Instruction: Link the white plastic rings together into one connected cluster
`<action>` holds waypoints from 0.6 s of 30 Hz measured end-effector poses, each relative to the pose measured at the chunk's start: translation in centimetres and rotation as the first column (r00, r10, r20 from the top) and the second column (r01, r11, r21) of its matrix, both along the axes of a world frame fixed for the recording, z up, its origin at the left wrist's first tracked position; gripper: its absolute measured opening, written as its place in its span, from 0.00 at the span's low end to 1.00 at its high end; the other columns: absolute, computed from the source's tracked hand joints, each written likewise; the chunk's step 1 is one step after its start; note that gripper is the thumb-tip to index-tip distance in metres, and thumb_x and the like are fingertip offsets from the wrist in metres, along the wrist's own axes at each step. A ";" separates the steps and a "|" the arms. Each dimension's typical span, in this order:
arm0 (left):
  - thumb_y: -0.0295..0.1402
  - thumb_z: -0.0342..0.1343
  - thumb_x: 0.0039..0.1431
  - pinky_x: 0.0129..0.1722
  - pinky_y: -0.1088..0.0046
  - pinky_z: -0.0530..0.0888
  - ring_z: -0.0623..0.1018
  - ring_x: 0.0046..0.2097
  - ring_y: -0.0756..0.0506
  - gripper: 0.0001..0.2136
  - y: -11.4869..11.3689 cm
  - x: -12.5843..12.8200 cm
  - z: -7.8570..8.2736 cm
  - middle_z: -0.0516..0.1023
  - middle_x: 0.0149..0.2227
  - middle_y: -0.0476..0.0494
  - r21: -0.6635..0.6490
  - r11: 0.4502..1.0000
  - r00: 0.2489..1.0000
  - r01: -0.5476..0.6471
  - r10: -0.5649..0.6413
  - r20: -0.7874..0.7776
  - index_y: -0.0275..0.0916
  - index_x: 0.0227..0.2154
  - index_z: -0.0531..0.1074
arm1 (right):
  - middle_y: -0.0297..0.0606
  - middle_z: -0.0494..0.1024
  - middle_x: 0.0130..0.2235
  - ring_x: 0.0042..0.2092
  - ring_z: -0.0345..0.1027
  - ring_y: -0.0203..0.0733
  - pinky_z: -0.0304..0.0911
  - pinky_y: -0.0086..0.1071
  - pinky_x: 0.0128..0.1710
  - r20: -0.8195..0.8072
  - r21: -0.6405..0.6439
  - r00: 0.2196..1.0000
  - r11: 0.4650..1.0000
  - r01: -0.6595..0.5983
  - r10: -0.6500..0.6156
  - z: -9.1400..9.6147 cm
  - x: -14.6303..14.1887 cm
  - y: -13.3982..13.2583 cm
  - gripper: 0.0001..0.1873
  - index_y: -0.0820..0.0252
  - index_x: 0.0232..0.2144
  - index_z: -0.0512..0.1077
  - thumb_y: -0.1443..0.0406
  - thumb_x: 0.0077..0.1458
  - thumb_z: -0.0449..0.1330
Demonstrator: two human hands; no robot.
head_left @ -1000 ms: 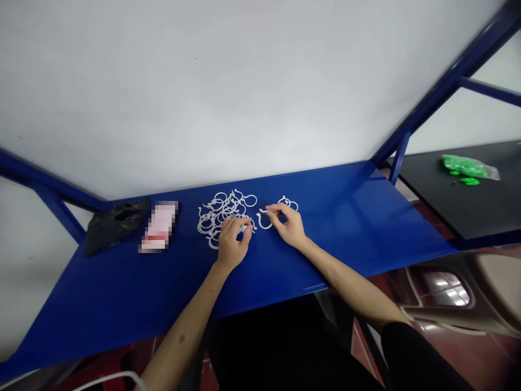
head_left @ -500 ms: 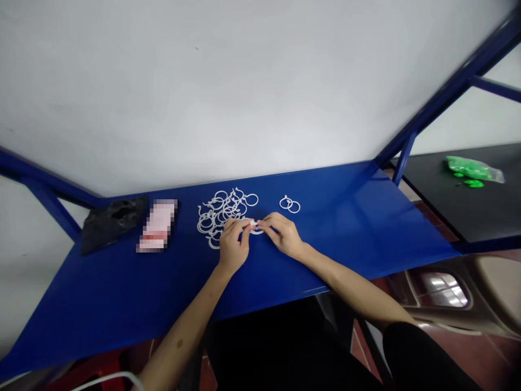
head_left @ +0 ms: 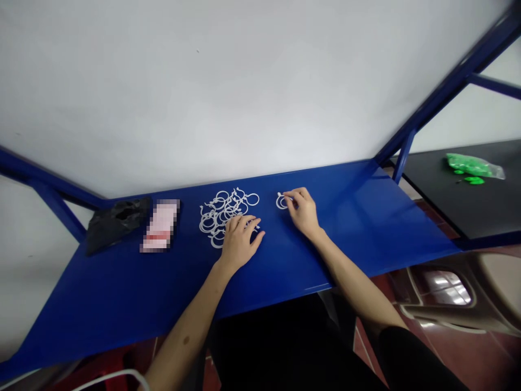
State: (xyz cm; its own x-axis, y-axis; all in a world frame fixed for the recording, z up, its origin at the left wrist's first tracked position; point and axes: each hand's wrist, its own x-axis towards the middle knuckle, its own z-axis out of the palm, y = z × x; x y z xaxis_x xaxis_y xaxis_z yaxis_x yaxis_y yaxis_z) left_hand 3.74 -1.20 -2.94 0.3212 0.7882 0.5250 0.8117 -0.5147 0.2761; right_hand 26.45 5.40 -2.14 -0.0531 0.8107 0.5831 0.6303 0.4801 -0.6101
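A heap of several white plastic rings [head_left: 223,210] lies on the blue shelf [head_left: 122,282] near its back edge. My left hand [head_left: 240,241] rests flat at the heap's near right side, fingers spread, fingertips touching the closest rings. A small separate group of white rings [head_left: 280,201] lies to the right of the heap. My right hand [head_left: 304,213] is at this group, and its thumb and forefinger pinch a white ring that lies against the shelf.
A crumpled black bag [head_left: 114,221] and a pink-and-white packet [head_left: 160,228] lie at the back left of the shelf. A blue frame post [head_left: 401,157] rises at the right. A black shelf [head_left: 468,206] beyond it holds a bag of green pieces [head_left: 472,165].
Both hands were together on one ring in front of the heap. My right hand has since moved back and right to the small group with the ring; my left hand has flattened beside the heap.
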 end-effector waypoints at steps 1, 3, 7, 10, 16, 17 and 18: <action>0.37 0.59 0.64 0.53 0.51 0.69 0.71 0.53 0.35 0.13 0.0 -0.1 -0.2 0.78 0.50 0.38 -0.009 1.000 1.000 0.003 -0.003 -0.029 0.43 0.49 0.77 | 0.42 0.75 0.41 0.36 0.71 0.39 0.71 0.35 0.40 0.006 -0.022 0.998 0.998 0.060 -0.060 -0.1 0.8 0.5 0.11 0.57 0.43 0.77 0.62 0.67 0.55; 0.35 0.59 0.63 0.53 0.49 0.68 0.71 0.54 0.34 0.09 0.1 -0.3 -0.7 0.78 0.50 0.38 -0.015 1.000 0.998 0.003 -0.004 -0.066 0.44 0.45 0.79 | 0.41 0.76 0.40 0.35 0.71 0.41 0.70 0.37 0.41 0.046 -0.081 0.990 0.987 0.137 -0.133 -0.5 2.1 1.4 0.11 0.58 0.44 0.77 0.63 0.66 0.56; 0.31 0.58 0.64 0.52 0.51 0.67 0.71 0.53 0.35 0.07 0.3 -0.4 -1.1 0.79 0.47 0.39 -0.016 1.000 0.999 0.015 -0.015 -0.036 0.45 0.41 0.79 | 0.43 0.78 0.38 0.41 0.70 0.48 0.68 0.43 0.45 0.161 -0.153 0.967 0.963 0.220 -0.196 -1.4 3.4 2.1 0.12 0.59 0.46 0.76 0.62 0.64 0.57; 0.34 0.59 0.64 0.51 0.53 0.67 0.71 0.51 0.36 0.06 0.3 -0.4 -1.0 0.80 0.45 0.40 -0.021 1.000 0.999 0.022 -0.021 0.027 0.46 0.41 0.79 | 0.44 0.77 0.39 0.43 0.68 0.51 0.67 0.45 0.47 0.187 -0.109 0.952 0.958 0.264 -0.241 -1.6 3.5 2.2 0.12 0.59 0.45 0.76 0.61 0.64 0.57; 0.37 0.60 0.64 0.49 0.58 0.68 0.74 0.46 0.41 0.05 0.5 -0.5 -0.3 0.82 0.39 0.45 0.003 1.000 0.973 0.018 -0.018 0.229 0.47 0.39 0.80 | 0.45 0.77 0.42 0.45 0.67 0.50 0.66 0.47 0.50 0.125 0.024 0.987 0.995 0.100 -0.102 -0.6 1.6 0.8 0.12 0.59 0.48 0.75 0.64 0.66 0.55; 0.37 0.60 0.64 0.48 0.59 0.69 0.74 0.44 0.42 0.05 0.6 -0.5 -0.2 0.82 0.37 0.46 -0.001 1.000 0.962 0.021 -0.020 0.272 0.46 0.39 0.80 | 0.44 0.78 0.42 0.45 0.68 0.50 0.66 0.46 0.50 0.116 0.040 0.993 0.999 0.023 -0.027 -0.4 0.9 0.3 0.12 0.58 0.48 0.74 0.64 0.67 0.54; 0.37 0.59 0.64 0.47 0.60 0.70 0.75 0.43 0.42 0.05 0.6 -0.5 -0.1 0.82 0.36 0.46 -0.009 1.000 0.948 0.026 -0.022 0.316 0.46 0.38 0.80 | 0.44 0.78 0.43 0.46 0.69 0.49 0.66 0.46 0.51 0.111 0.048 0.992 0.997 -0.068 0.062 -0.2 0.2 -0.3 0.12 0.58 0.49 0.74 0.64 0.67 0.54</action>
